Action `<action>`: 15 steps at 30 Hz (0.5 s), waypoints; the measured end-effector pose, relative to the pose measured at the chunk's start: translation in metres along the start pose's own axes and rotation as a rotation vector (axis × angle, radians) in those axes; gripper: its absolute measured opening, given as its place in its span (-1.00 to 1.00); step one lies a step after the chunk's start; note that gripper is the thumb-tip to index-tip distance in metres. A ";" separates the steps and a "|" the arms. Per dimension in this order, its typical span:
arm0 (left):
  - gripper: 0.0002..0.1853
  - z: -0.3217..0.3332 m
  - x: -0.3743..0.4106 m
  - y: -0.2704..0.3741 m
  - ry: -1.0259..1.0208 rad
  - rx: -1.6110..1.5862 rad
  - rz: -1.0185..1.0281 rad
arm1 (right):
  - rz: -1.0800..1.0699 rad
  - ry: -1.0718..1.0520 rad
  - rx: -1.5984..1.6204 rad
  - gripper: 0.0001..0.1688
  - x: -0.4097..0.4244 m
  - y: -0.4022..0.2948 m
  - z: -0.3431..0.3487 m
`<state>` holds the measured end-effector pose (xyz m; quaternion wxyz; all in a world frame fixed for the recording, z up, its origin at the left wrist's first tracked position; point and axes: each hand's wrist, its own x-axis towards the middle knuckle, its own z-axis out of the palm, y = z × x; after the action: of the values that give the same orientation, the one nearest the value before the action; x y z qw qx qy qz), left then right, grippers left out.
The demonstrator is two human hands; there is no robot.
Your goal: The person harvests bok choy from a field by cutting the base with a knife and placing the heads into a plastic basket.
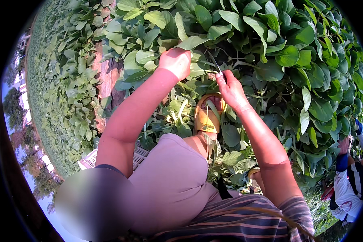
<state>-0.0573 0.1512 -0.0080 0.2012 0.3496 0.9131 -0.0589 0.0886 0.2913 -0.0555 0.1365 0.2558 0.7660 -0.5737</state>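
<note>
My left hand (174, 62) is closed around the stems of a leafy green plant (192, 42) at the upper middle, its fingers partly hidden by leaves. To its right, my right hand (230, 87) grips a thin knife (214, 62), whose blade points up and left into the shaded stems. The handle is mostly hidden in my fingers. Below and between both hands is my foot in a yellow sandal (207, 119), among cut or fallen leaves and stems (178, 112).
Dense leafy plants (290, 54) fill the right side. A strip of bare reddish soil (104, 87) runs along the left, with more crop rows beyond. A white plastic crate (139, 155) stands behind my left arm. Another person (346, 187) is at the lower right.
</note>
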 end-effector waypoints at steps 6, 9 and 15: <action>-0.64 0.044 -0.035 -0.022 0.291 -0.167 0.018 | -0.087 -0.124 -0.094 -0.53 0.049 0.003 0.013; -0.66 0.057 -0.042 -0.035 0.281 -0.174 0.033 | -0.110 -0.134 -0.156 -0.54 0.057 0.001 0.017; -0.60 0.054 -0.043 -0.038 0.286 -0.221 -0.001 | -0.070 -0.244 -0.293 -0.55 0.077 -0.004 0.018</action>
<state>-0.0359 0.0824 -0.0405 0.1063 0.3297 0.9336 0.0918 0.0209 0.2914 -0.0962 0.2439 0.1350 0.8274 -0.4874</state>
